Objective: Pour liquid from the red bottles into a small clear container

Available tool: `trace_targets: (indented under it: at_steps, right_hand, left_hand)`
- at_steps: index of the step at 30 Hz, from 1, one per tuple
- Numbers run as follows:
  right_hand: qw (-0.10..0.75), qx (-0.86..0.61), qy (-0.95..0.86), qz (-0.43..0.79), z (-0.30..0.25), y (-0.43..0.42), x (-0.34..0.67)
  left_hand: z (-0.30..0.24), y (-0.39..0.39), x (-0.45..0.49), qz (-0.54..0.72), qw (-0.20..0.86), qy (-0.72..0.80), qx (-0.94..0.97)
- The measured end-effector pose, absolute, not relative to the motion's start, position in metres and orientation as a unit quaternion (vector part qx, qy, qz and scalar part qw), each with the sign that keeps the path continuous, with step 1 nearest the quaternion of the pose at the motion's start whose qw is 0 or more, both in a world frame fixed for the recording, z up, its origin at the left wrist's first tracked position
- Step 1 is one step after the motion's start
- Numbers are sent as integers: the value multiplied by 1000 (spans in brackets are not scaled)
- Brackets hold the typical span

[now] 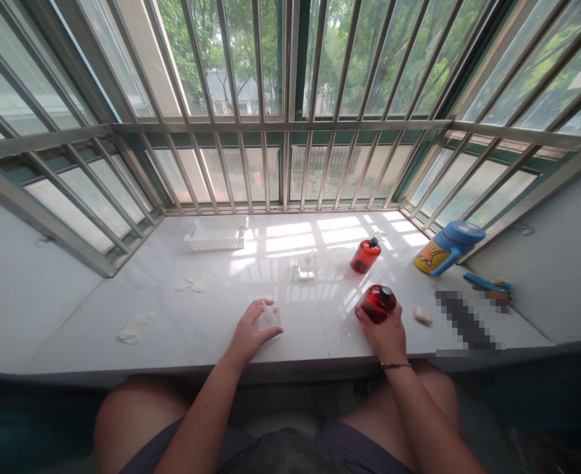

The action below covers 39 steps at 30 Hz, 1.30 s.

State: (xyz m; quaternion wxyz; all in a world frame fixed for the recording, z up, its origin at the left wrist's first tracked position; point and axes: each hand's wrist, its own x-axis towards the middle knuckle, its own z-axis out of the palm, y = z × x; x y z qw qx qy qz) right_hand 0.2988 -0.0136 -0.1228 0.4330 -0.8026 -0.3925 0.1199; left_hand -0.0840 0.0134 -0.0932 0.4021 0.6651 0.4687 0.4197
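Observation:
My left hand (251, 332) rests on the white stone sill (290, 342) with its fingers over a small clear block (271, 317), probably glass or plastic. My right hand (381, 334) grips a red translucent bottle (377, 303) with a dark cap, which lies tilted on the sill. Farther out, a second red bottle (366, 256) stands upright, apart from both hands. A clear square object (308, 265) sits on the sill between the hands and the window, hard to make out against the glare.
A white slotted plastic basket (215, 238) stands at the back left. Crumpled white scraps (190, 284) lie on the sill. To the right are a blue-lidded yellow cup (448, 247), a pale lump (422, 316), a blue tool (487, 284) and a pixelated patch. Metal window bars run behind.

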Motion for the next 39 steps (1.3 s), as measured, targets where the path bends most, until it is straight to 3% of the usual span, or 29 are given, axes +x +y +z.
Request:
trace_targets:
  at_steps: [4, 39]
  right_hand:
    - [431, -803, -394, 123, -123, -14, 299]
    - [428, -808, -386, 124, -124, -14, 300]
  left_hand:
    - [-99, 13, -84, 424, 436, 493, 622]
    - [-86, 11, -83, 407, 409, 499, 646]
